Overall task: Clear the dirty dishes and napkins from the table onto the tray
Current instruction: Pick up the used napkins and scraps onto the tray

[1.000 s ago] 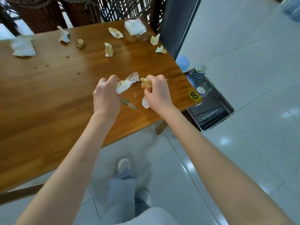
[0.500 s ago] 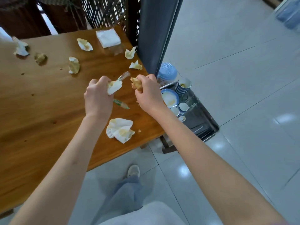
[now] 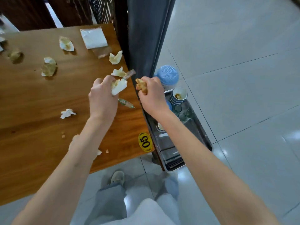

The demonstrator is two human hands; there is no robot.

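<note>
My left hand (image 3: 102,98) grips a crumpled white napkin (image 3: 119,86) together with a thin plastic-wrapped stick (image 3: 126,103) over the right end of the wooden table (image 3: 32,98). My right hand (image 3: 151,94) grips a stained brownish napkin (image 3: 140,86) just past the table's right edge, above the metal tray (image 3: 203,137). The tray sits low beside the table and holds stacked small bowls (image 3: 178,95), a blue shell-shaped plate (image 3: 168,74) and small cups. Several dirty napkins lie on the table, among them a white napkin (image 3: 67,113) and two stained napkins (image 3: 48,67) (image 3: 66,44).
A flat folded white napkin pack (image 3: 93,38) lies at the table's far right corner. A yellow "05" sticker (image 3: 145,142) marks the near right corner. A dark grey post (image 3: 146,33) rises behind the tray. Pale floor tiles (image 3: 243,78) spread to the right; dark wooden furniture stands behind the table.
Both hands have moved right along the table, still holding their napkins; my right hand has passed the table edge over the tray. The view has swung right, showing more of the tray.
</note>
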